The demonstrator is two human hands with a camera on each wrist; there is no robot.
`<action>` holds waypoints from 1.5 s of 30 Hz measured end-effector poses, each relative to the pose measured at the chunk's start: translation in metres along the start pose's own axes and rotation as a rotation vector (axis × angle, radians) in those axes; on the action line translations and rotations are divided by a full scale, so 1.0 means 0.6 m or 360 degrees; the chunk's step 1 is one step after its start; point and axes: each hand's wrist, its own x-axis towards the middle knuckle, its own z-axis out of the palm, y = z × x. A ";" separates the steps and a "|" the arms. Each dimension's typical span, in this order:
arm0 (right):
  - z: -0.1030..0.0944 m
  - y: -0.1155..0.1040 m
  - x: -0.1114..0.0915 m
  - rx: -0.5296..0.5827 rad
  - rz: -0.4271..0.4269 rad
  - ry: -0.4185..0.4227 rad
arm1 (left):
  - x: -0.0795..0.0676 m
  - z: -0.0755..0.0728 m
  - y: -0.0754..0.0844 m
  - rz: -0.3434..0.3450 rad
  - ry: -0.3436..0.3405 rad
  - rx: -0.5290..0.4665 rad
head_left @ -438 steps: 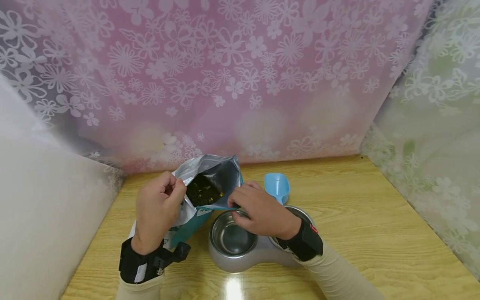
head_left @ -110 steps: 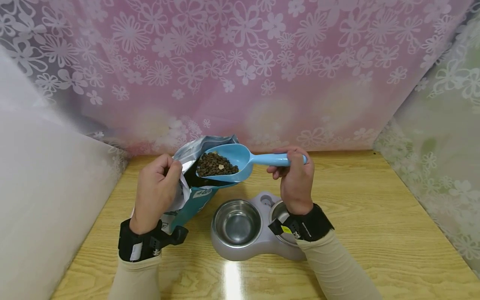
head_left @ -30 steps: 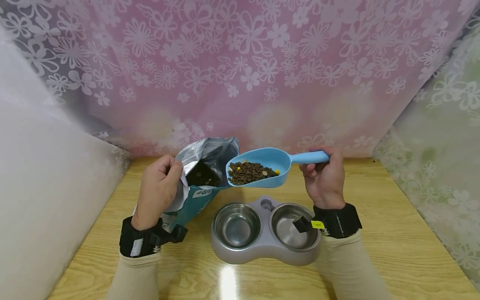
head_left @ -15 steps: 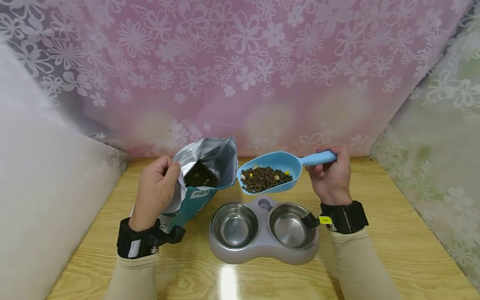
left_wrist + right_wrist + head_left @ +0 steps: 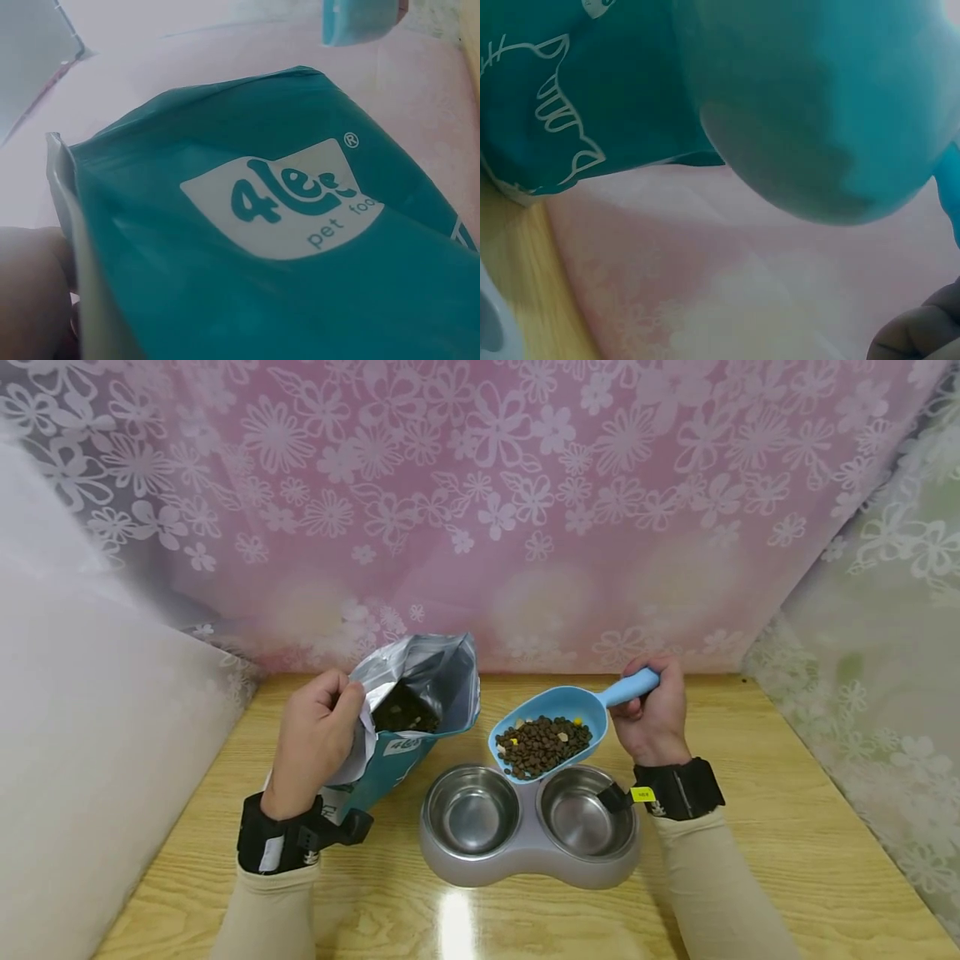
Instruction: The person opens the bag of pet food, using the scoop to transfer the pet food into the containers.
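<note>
My left hand point(image 5: 313, 739) pinches the left edge of a teal pet food bag point(image 5: 300, 292), whose silver-lined mouth gapes upward in the head view. Dark kibble point(image 5: 405, 710) shows inside it. With curled fingers my right hand point(image 5: 654, 714) grips the handle of a light blue scoop point(image 5: 566, 700). Brown kibble with a few yellow and pale bits point(image 5: 543, 745) lies in the scoop. Its tip tilts down to the left, above the back of a grey double pet bowl point(image 5: 528, 852). The right wrist view shows the scoop's underside point(image 5: 817, 135) close up.
Two steel bowls sit in the grey holder, the left bowl point(image 5: 471, 814) and the right bowl point(image 5: 583, 822), with bare metal bottoms showing. A wooden table point(image 5: 795, 827) lies beneath. A pink floral backdrop point(image 5: 525, 527) rises behind, with a white wall point(image 5: 112, 718) at left.
The filled scoop has come away from the bag's mouth to the right, then lowered toward the double bowl, its tip dipping. My left hand keeps its hold on the bag.
</note>
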 end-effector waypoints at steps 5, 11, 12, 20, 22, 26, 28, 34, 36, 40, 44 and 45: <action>-0.007 0.017 0.005 -0.0110 0.0026 0.0079 | 0.006 0.007 -0.040 -0.0045 -0.0020 0.0014; -0.010 0.035 0.005 -0.0234 0.0048 0.0076 | 0.007 0.009 -0.058 -0.0038 -0.0030 -0.0031; -0.010 0.038 0.005 -0.0258 0.0047 0.0069 | 0.007 0.009 -0.059 -0.0036 -0.0030 -0.0032; -0.007 0.054 0.002 -0.0456 -0.0013 0.0049 | 0.008 0.010 -0.062 -0.0017 -0.0022 -0.0022; -0.008 0.058 0.003 -0.0493 -0.0031 0.0051 | 0.008 0.011 -0.063 -0.0013 -0.0022 -0.0025; -0.011 0.064 0.006 -0.0527 -0.0056 0.0058 | 0.008 0.011 -0.060 -0.0008 -0.0030 -0.0036; -0.012 0.066 0.007 -0.0540 -0.0068 0.0057 | 0.008 0.011 -0.058 -0.0009 -0.0036 -0.0051; -0.012 0.073 0.006 -0.0677 -0.0138 0.0035 | 0.008 0.011 -0.053 -0.0020 -0.0040 -0.0061; -0.012 0.074 0.004 -0.0735 -0.0168 0.0024 | 0.008 0.010 -0.046 -0.0020 -0.0039 -0.0055; -0.011 0.076 0.002 -0.0781 -0.0186 0.0012 | 0.005 0.005 -0.016 0.0010 -0.0045 -0.0054; -0.010 0.078 0.003 -0.0820 -0.0206 0.0026 | 0.003 0.000 0.002 0.0036 -0.0055 -0.0062; -0.009 0.079 0.003 -0.0834 -0.0214 0.0031 | 0.002 0.000 0.004 0.0034 -0.0056 -0.0063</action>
